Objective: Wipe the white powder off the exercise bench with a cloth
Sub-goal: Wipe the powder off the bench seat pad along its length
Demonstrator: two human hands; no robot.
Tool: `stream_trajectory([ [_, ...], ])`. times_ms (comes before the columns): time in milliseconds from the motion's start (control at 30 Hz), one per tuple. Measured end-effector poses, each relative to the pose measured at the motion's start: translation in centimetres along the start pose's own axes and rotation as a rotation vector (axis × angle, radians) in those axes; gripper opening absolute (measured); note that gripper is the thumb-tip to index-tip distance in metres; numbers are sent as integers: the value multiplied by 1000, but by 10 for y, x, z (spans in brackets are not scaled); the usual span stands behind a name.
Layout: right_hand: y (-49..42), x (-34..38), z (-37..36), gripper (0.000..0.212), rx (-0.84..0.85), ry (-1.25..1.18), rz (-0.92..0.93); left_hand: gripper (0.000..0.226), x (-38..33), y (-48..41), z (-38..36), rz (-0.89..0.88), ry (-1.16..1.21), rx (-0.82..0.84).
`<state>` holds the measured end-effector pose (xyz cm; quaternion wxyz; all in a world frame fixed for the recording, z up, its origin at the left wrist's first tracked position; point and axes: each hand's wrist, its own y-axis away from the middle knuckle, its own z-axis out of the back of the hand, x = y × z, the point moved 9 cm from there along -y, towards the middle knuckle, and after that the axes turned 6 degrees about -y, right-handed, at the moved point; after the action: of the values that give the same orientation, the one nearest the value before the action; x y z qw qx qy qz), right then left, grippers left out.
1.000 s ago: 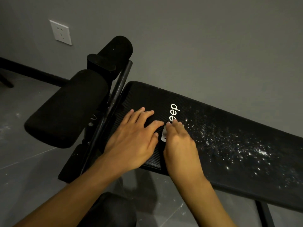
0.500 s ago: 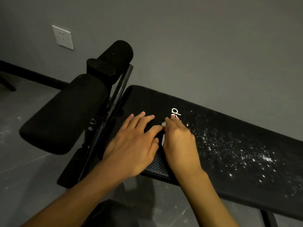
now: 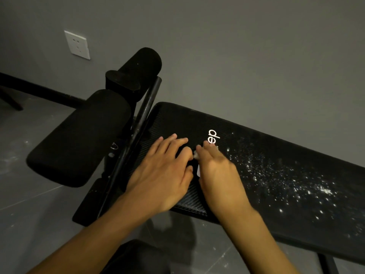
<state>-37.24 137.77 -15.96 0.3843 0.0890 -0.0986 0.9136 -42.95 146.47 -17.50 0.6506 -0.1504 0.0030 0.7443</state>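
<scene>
Both hands lie on the black bench at mid-frame, near its left end. The left hand is spread flat, fingers apart, palm down on the pad and holding nothing that shows. The right hand lies just beside it, fingers together and pressed down over something small and pale; only slivers of this, probably the cloth, show at the fingertips and at the gap between the two hands, so whether the hand grips it or merely pins it I cannot tell. The white powder is scattered over the pad to the right of the right hand, thickest toward the right edge of the frame, and nearly all of it looks untouched. A white logo sits just above the right fingertips.

The risks, as I judge them: the cloth looks small beside the spill, so a stroke may smear powder into the textured pad rather than lift it. A hard sweep could push powder off the near edge onto the grey floor, which already shows pale flecks. Bare fingers overhanging the cloth may drag powder themselves
</scene>
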Motion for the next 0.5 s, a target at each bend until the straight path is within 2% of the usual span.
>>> stream_trajectory([
  [100,-4,-11,0,51,-65,2,-25,37,-1,-1,0,-4,10,7],
  [233,-6,-6,4,51,-70,0,-32,38,-1,-1,1,-10,13,9],
  [367,50,7,-4,54,5,34,25,38,0,2,0,-12,36,-14],
  [433,67,6,-3,60,-22,22,54,36,1,2,-1,-12,40,-25],
  [500,62,-1,3,50,-85,12,73,38,1,1,0,-12,34,-34],
])
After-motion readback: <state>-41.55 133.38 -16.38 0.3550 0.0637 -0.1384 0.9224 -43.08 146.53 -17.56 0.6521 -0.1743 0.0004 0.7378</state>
